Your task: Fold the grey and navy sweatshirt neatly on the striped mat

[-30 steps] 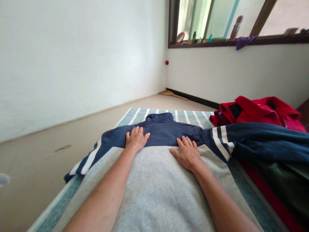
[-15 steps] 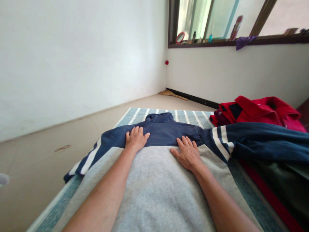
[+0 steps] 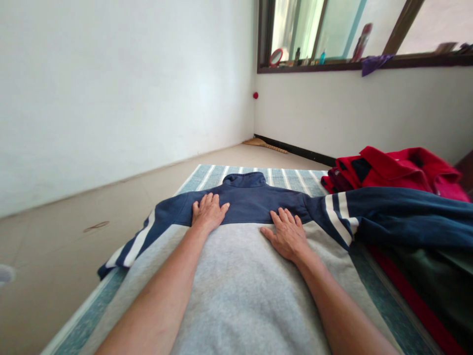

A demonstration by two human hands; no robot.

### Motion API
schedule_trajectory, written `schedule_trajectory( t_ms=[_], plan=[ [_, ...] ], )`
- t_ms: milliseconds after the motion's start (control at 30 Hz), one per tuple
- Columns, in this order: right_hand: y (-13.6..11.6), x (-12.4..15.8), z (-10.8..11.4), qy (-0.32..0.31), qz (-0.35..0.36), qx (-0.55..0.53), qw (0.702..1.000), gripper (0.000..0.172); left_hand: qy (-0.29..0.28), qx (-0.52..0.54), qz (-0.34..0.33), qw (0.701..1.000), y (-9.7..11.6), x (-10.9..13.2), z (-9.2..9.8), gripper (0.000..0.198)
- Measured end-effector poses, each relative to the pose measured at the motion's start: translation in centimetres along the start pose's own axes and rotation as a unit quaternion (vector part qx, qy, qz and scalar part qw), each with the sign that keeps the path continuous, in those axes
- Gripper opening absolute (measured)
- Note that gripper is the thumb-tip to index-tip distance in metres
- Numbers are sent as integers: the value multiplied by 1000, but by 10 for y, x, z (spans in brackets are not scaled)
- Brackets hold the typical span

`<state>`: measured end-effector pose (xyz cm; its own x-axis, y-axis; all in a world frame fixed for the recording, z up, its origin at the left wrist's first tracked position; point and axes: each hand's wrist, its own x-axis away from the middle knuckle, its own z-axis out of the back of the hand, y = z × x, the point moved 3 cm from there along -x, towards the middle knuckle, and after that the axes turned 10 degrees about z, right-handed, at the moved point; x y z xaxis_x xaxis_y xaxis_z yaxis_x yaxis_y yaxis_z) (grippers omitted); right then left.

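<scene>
A grey and navy jacket [image 3: 236, 276] with white sleeve stripes lies spread out, its back facing up and its collar at the far end. My left hand [image 3: 209, 213] rests flat on the navy upper part, left of the middle, fingers stretched out. Flat across the seam between navy and grey on the right lies my right hand [image 3: 286, 232], its fingers spread. Neither hand grips the cloth. The left sleeve [image 3: 138, 236] hangs over the edge, while the right sleeve [image 3: 399, 214] stretches off to the right over other clothes.
Under the jacket is a striped blue-green sheet [image 3: 281, 181]. Folded red clothes [image 3: 402, 170] are piled at the right, with dark green clothing [image 3: 432, 276] nearer. A brown-framed window [image 3: 318, 68] has small items on its sill. A broom [image 3: 264, 143] lies on the floor in the corner.
</scene>
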<state>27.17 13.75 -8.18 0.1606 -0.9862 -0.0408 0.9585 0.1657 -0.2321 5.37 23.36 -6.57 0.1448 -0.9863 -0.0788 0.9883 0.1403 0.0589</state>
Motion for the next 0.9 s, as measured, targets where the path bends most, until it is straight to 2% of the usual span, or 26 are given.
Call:
schedule_trajectory(
  t_ms=[900],
  plan=[
    [0,0,-1,0,-1,-9,1000,68,-2,3,1,1000,0,1,1,58]
  ],
)
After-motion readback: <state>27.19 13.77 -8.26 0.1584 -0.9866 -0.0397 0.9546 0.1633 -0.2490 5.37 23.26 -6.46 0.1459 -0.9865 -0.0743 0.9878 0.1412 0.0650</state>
